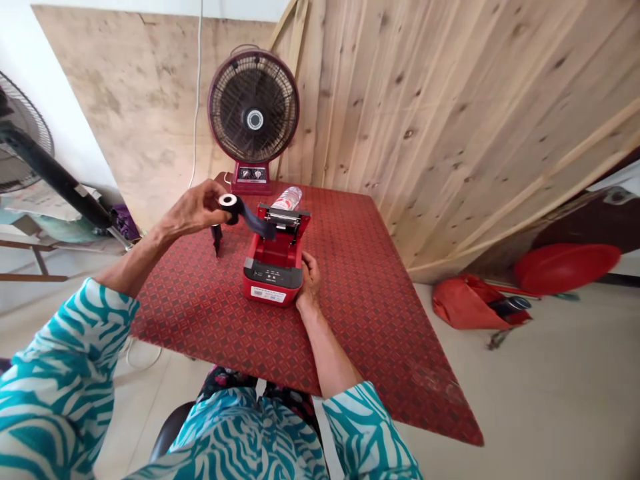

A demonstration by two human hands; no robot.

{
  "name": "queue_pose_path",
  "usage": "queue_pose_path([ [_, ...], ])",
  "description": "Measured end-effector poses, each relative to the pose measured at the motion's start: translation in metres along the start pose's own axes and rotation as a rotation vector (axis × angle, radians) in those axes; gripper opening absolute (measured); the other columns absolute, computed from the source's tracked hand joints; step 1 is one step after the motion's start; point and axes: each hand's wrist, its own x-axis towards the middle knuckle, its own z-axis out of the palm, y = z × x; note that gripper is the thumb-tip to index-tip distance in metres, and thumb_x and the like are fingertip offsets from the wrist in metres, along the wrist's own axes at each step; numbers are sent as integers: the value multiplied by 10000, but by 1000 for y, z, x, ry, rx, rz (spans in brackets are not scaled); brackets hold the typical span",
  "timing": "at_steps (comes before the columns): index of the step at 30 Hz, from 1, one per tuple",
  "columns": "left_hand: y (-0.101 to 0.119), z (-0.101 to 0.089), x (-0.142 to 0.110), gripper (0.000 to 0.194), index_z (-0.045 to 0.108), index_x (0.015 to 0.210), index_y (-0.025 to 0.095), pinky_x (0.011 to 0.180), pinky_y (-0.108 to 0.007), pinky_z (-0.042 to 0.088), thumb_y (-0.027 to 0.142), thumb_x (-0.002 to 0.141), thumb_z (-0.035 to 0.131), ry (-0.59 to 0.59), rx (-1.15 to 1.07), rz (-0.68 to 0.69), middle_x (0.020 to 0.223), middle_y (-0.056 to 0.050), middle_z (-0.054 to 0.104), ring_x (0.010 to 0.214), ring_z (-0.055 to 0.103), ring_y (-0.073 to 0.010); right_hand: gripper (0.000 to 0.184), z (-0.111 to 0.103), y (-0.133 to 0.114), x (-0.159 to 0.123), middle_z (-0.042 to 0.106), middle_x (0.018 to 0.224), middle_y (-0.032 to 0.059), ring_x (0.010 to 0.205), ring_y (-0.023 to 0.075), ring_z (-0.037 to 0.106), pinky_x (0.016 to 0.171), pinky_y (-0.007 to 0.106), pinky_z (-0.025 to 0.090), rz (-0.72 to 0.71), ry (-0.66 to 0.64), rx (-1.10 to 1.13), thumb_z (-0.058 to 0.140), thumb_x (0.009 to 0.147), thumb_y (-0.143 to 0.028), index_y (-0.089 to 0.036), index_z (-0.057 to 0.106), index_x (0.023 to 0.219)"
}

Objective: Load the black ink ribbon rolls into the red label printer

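A red and black label printer [273,275] stands on the table with its lid tilted up, so its red inside shows. Raised to the left of it, my left hand [200,205] pinches a roll of dark ribbon [229,208] with a white core. From the roll, a loose dark strip runs across to the raised lid; where its end lies I cannot tell. My right hand [309,280] is closed against the printer's right side, its fingers partly hidden behind the casing. Behind the lid lies a clear plastic bottle [289,198].
The red patterned table [360,320] has a maroon fan [254,110] at its back edge. A small black object [216,239] is left of the printer. Another fan's black pole [60,177] crosses the left side. On the floor at right sits an orange bag [465,303].
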Motion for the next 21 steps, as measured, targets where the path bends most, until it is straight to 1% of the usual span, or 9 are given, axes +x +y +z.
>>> queue_pose_path([
  [2, -21, -10, 5, 402, 585, 1042, 157, 687, -251, 526, 189, 668, 729, 73, -78, -34, 833, -18, 694, 745, 653, -136, 367, 0, 1, 1, 738, 1081, 40, 1026, 204, 639, 958, 393, 487, 10, -2, 11, 584, 765, -413, -215, 680, 1058],
  [3, -31, -11, 8, 431, 574, 1073, 162, 683, -246, 524, 191, 667, 717, 84, -95, -43, 848, -16, 693, 744, 648, -131, 373, 0, 0, 0, 737, 1079, 42, 1013, 203, 642, 957, 395, 485, 15, -4, 17, 590, 760, -415, -213, 680, 1061],
  [5, -47, -7, 12, 456, 578, 1107, 171, 678, -242, 517, 202, 666, 690, 75, -67, -46, 875, -13, 693, 738, 639, -128, 387, 0, -2, -1, 736, 1074, 46, 983, 202, 649, 952, 398, 484, 26, -3, 32, 602, 747, -418, -208, 679, 1062],
  [7, -56, 2, 17, 402, 616, 1062, 172, 682, -250, 508, 224, 668, 672, 31, 37, -54, 876, -13, 695, 742, 634, -137, 392, -1, -4, -2, 733, 1073, 48, 968, 200, 650, 946, 398, 486, 33, -3, 45, 610, 741, -422, -207, 676, 1062],
  [10, -60, 19, 27, 299, 653, 953, 170, 702, -275, 500, 282, 678, 686, 17, 259, -126, 856, -26, 704, 778, 649, -177, 382, -2, -4, -3, 729, 1077, 45, 988, 199, 643, 951, 398, 483, 26, -5, 38, 605, 753, -428, -211, 674, 1061],
  [12, -61, 30, 37, 311, 661, 973, 176, 720, -288, 500, 314, 696, 693, -6, 404, -187, 888, -44, 723, 828, 671, -211, 380, -3, -2, -3, 727, 1086, 44, 1008, 200, 637, 962, 401, 478, 18, -1, 21, 601, 760, -430, -213, 674, 1063],
  [16, -64, 53, 55, 371, 655, 1097, 189, 840, -330, 502, 305, 745, 654, -202, 699, -261, 1060, -103, 744, 1016, 691, -285, 382, -3, -1, -2, 734, 1075, 44, 1006, 205, 641, 972, 409, 477, 24, 20, 4, 611, 742, -431, -212, 680, 1047],
  [18, -67, 64, 60, 400, 657, 1113, 175, 918, -380, 486, 275, 725, 662, -269, 767, -281, 1114, -145, 736, 1091, 675, -328, 374, -3, -3, -2, 739, 1062, 42, 997, 205, 647, 978, 411, 475, 17, 29, -6, 610, 736, -428, -213, 686, 1032],
  [21, -70, 73, 62, 403, 674, 1076, 156, 974, -437, 464, 264, 689, 691, -312, 767, -291, 1123, -179, 732, 1125, 661, -364, 370, -2, -6, -3, 742, 1057, 43, 986, 204, 651, 986, 416, 473, 7, 17, -6, 599, 738, -424, -216, 689, 1031],
])
